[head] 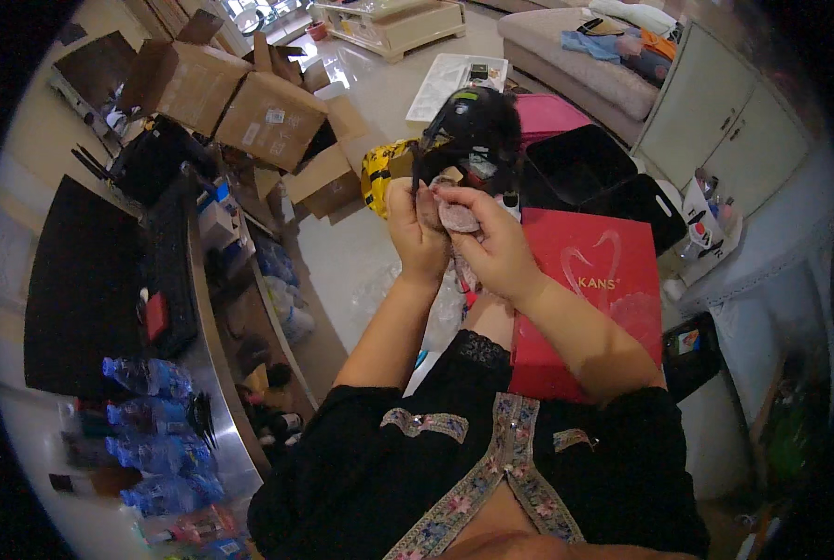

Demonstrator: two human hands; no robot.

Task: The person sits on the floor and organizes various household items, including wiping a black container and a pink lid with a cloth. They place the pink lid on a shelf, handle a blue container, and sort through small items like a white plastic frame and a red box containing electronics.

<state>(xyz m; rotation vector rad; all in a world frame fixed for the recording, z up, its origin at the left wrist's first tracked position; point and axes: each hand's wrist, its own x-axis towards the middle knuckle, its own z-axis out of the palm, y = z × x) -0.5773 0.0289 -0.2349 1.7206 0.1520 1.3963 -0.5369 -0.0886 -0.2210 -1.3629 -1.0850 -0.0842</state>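
Note:
My left hand (pixel 417 227) and my right hand (pixel 495 238) are close together in front of me. A dark narrow strap (pixel 417 168) is pinched between the thumb and fingers of my left hand. Bunched in my right hand is a pinkish-grey cloth (pixel 457 218), pressed up near the left fingers, and part of it hangs below between the hands. Just beyond them sits a rounded black object (pixel 474 129) that looks like a helmet, bearing a green label. Whether the strap joins it is hidden by my fingers.
A red KANS box (pixel 592 252) stands by my right forearm. Open cardboard boxes (pixel 270 119) and a yellow bag (pixel 382 175) lie beyond. At left, a desk (pixel 238 434) carries a monitor (pixel 84 287) and several plastic bottles (pixel 154 416). Black bins (pixel 581 168) and a cabinet (pixel 721 112) are right.

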